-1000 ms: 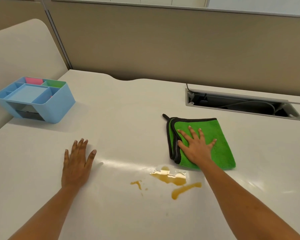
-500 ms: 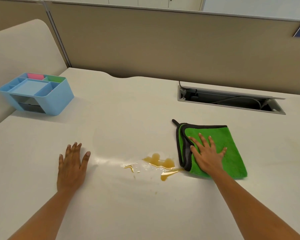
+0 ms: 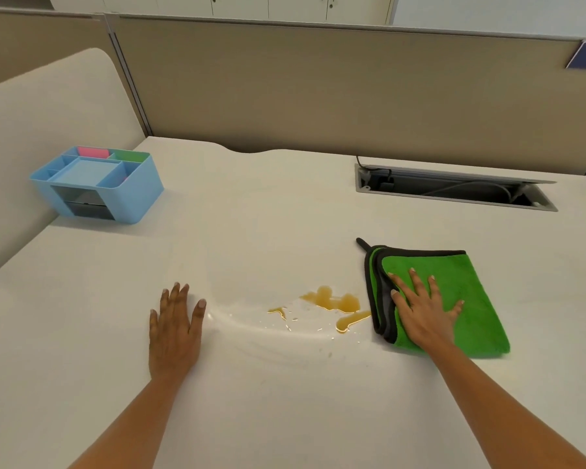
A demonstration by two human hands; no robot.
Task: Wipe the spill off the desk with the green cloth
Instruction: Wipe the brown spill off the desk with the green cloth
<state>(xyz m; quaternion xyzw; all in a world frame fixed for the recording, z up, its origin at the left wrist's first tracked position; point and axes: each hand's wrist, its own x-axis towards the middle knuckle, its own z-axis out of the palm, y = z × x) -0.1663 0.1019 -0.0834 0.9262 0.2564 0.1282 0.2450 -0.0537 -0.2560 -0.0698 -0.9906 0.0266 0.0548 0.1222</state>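
Observation:
A folded green cloth (image 3: 467, 289) with dark grey edging lies flat on the white desk (image 3: 285, 211), right of centre. My right hand (image 3: 422, 311) rests palm-down on its left half, fingers spread, pressing rather than gripping. An amber spill (image 3: 334, 301) with small splashes sits just left of the cloth, its nearest streak touching the cloth's lower left edge. A thin wet smear curves from the spill toward my left hand (image 3: 175, 328), which lies flat on the bare desk, fingers together, holding nothing.
A light blue desk organiser (image 3: 97, 184) stands at the far left edge. An open cable tray slot (image 3: 454, 189) with cables is set into the desk at the back right. Beige partition panels (image 3: 318, 89) wall off the back and left.
My right hand has stayed flat on the cloth, and the cloth's lower left edge has come up against the spill. My left hand stays flat on the desk. The view has shifted.

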